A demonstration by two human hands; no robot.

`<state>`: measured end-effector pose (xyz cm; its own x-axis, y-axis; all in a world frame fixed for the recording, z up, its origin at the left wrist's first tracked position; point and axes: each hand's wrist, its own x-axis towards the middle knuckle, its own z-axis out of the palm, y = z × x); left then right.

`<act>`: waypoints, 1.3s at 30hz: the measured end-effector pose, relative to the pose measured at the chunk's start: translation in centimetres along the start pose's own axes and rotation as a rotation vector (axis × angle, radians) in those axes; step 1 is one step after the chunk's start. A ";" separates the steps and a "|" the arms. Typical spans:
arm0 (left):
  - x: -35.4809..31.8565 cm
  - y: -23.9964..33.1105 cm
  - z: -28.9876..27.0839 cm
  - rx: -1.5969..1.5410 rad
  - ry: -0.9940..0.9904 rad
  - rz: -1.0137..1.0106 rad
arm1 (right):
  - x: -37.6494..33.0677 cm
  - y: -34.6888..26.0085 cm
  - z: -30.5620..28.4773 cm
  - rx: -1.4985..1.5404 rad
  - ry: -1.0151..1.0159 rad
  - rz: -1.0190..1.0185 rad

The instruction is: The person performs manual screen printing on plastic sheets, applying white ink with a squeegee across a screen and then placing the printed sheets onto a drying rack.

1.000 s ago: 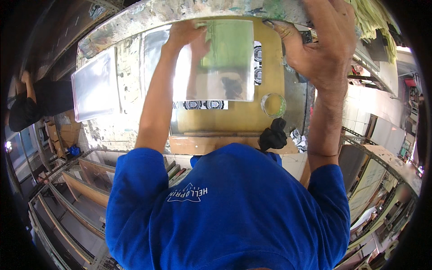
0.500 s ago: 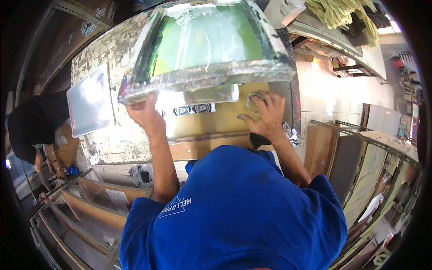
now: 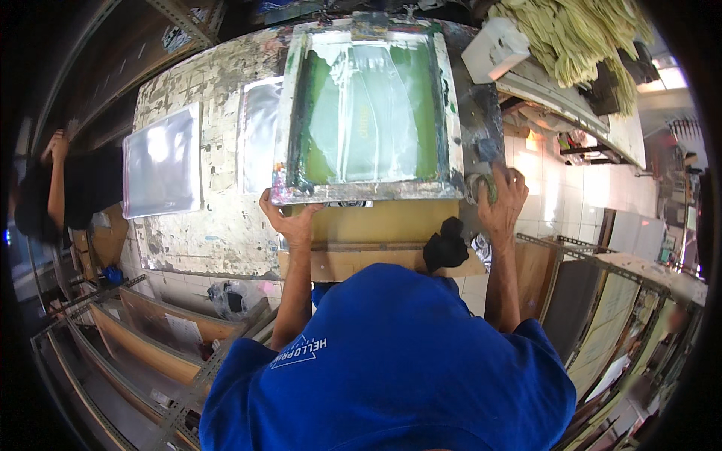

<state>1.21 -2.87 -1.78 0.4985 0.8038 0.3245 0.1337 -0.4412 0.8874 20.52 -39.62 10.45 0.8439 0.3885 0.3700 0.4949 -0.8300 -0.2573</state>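
Observation:
A screen printing frame [image 3: 368,191] lies lowered over a yellowish board [image 3: 368,222], its green mesh smeared with pale ink. My left hand [image 3: 293,219] holds the frame's near left corner, thumb and fingers at the edge. Part of a black-and-white printed strip [image 3: 353,204] peeks out under the near edge. To the right of the frame, my right hand [image 3: 502,201] curls its fingers around a pale, ring-shaped roll [image 3: 474,188], perhaps tape, partly hidden by the hand. A black cloth [image 3: 445,244] rests at the board's near right edge.
Clear plastic sheets [image 3: 162,161] lie on the stained table [image 3: 218,188] to the left. A white jug [image 3: 496,49] and yellowish cloths [image 3: 571,34] sit far right. Metal racks [image 3: 135,331] flank me. Another person [image 3: 68,188] is at the far left.
The frame has come down from a tilted, raised position and covers most of the printed strip. My right hand has moved right with the ring-shaped roll, off the board.

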 end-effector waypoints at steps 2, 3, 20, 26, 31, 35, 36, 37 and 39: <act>-0.1 -0.3 0.4 0.029 -0.012 0.042 | 4.3 -1.2 1.9 0.094 0.084 0.007; -0.3 -0.4 0.2 0.060 -0.018 0.047 | 7.4 -2.1 3.3 0.127 0.090 -0.057; -0.4 0.1 0.0 0.160 -0.043 0.038 | 35.8 -8.4 22.6 0.129 -0.181 -0.330; -0.3 -0.2 0.0 0.126 -0.042 0.044 | 31.4 -9.0 22.8 0.072 -0.084 -0.466; -0.1 0.4 -0.1 0.172 -0.029 0.071 | 20.2 -11.6 18.5 0.183 -0.177 -0.488; -0.3 0.1 0.0 0.156 -0.009 0.089 | 8.6 -14.7 11.2 0.202 -0.250 -0.517; -0.2 0.1 0.0 0.155 -0.014 0.087 | 6.6 -15.2 9.9 0.229 -0.277 -0.516; -0.3 0.1 -0.1 0.153 -0.023 0.081 | 5.4 -15.7 8.9 0.262 -0.303 -0.498; -0.2 0.0 0.0 0.152 -0.021 0.080 | 4.4 -16.4 7.3 0.329 -0.357 -0.464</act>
<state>1.07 -3.05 -1.85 0.5300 0.7561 0.3839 0.2205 -0.5601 0.7986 17.58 -21.38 9.79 0.5168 0.8312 0.2050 0.8127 -0.4011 -0.4226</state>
